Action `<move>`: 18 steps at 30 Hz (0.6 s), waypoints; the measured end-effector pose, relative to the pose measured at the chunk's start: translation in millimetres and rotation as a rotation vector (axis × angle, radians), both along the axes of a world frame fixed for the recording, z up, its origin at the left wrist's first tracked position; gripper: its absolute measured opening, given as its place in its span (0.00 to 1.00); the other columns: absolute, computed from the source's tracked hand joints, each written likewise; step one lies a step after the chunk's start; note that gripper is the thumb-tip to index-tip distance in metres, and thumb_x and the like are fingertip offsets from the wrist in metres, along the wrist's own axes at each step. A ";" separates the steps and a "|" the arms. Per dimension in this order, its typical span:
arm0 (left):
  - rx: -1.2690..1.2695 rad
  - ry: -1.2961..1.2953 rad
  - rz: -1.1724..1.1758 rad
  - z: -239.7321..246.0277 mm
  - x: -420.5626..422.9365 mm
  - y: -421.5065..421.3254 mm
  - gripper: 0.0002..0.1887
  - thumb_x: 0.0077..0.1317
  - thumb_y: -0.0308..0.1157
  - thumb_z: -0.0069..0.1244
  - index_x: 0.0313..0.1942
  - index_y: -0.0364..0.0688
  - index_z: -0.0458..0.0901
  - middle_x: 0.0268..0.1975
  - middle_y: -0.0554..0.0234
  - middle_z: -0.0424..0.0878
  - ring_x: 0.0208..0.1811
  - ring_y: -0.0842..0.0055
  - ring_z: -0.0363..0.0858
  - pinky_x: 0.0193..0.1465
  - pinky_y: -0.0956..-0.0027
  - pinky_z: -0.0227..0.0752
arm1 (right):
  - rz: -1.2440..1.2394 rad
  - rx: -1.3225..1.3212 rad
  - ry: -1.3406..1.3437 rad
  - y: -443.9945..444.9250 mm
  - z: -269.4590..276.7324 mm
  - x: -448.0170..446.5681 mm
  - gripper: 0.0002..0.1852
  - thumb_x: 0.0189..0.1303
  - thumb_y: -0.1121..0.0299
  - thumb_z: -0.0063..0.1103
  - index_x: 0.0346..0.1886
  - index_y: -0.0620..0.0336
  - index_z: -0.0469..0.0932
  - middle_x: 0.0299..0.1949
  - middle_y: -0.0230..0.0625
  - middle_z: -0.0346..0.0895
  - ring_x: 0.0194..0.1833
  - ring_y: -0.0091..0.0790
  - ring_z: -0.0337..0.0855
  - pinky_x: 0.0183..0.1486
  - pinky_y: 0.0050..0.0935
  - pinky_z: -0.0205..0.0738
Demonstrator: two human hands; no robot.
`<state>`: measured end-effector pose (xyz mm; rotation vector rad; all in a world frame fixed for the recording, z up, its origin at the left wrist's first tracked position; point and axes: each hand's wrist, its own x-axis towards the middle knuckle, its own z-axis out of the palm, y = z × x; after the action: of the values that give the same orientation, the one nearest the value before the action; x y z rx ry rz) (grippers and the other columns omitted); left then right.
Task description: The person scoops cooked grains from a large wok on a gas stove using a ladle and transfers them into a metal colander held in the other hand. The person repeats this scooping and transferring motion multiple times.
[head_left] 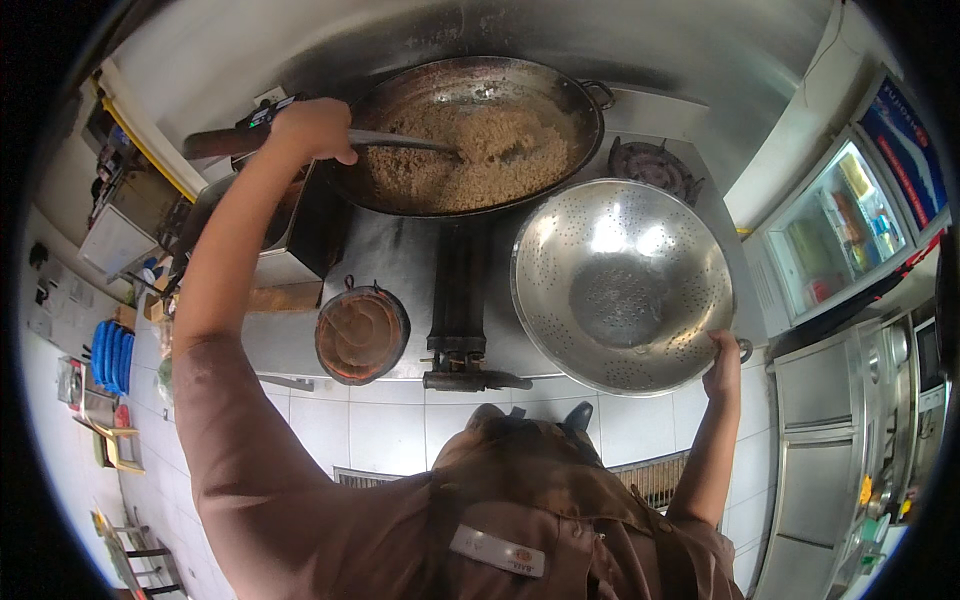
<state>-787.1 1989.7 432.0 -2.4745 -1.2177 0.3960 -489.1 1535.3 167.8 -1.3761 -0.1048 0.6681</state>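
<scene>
My left hand (313,131) is closed around the handle of a long metal cooking spatula (405,141), whose far end lies in a heap of brown, crumbly food (495,150). That food fills much of a large, dark wok (480,211) at the back of the steel stove top. My right hand (722,365) grips the near right rim of a big stainless-steel colander (622,292). No food shows inside the colander, which overlaps the stove's right part close to the wok.
Left of the burner's black pipework (457,322) sits a small round pan (361,335) with brown contents. A bare burner (654,171) is behind the colander. A glass-door fridge (836,225) and steel cabinets (817,450) stand at right, a metal-sided box (289,262) at left.
</scene>
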 end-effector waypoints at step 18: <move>0.245 -0.057 -0.089 51.4 -16.4 -64.0 0.25 0.44 0.48 0.59 0.38 0.40 0.79 0.40 0.53 0.77 0.45 0.60 0.76 0.46 0.59 0.68 | 0.010 0.092 -0.004 8.8 10.9 -9.6 0.28 0.52 0.71 0.47 0.60 0.63 0.60 0.54 0.40 0.66 0.53 0.37 0.67 0.58 0.32 0.57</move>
<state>-803.5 1925.7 483.4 -2.3313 -1.1011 0.1441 -498.7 1544.0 178.7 -1.2890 -0.1443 0.6611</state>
